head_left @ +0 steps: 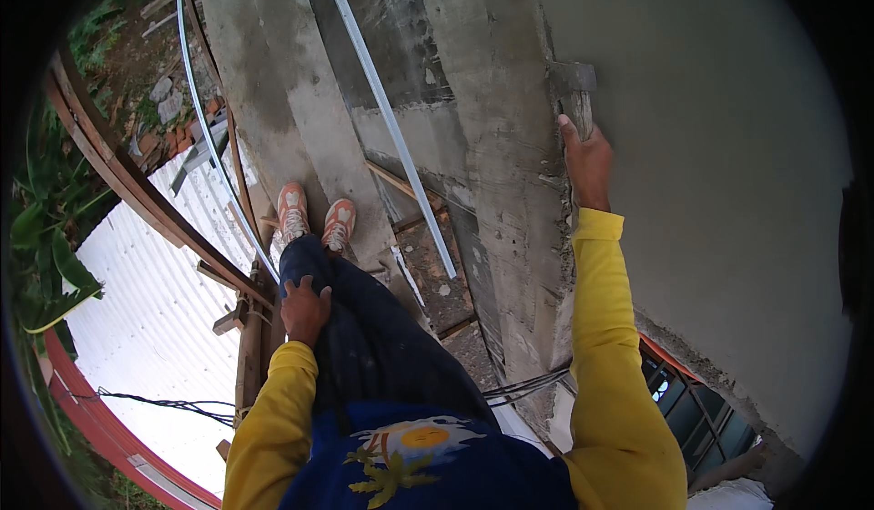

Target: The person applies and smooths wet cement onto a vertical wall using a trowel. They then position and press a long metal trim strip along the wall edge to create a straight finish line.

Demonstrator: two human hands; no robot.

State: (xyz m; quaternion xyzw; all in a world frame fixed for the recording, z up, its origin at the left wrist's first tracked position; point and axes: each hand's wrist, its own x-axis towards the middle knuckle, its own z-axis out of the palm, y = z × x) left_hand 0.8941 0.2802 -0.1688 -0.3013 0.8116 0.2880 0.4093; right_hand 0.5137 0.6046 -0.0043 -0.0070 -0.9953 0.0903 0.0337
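Note:
My right hand (pixel 590 166) is closed around the worn wooden handle (pixel 577 113) of a hand tool with a broad, flat grey head (pixel 572 77). The head lies at the edge of a smooth, wet-looking grey cement surface (pixel 701 164). Just left of it runs a rougher concrete band (pixel 496 100) with a crumbly border. My left hand (pixel 305 311) rests on the leg of my dark trousers (pixel 364 328), fingers spread and holding nothing. Both sleeves are yellow.
I stand on grey planks (pixel 287 82). A metal channel (pixel 391 119) slants past them on the right. At left are a curved brown beam (pixel 137 178), a white corrugated roof (pixel 155 310) far below and plants (pixel 68 255). Black cables (pixel 533 383) and a grilled window (pixel 687 401) are nearby.

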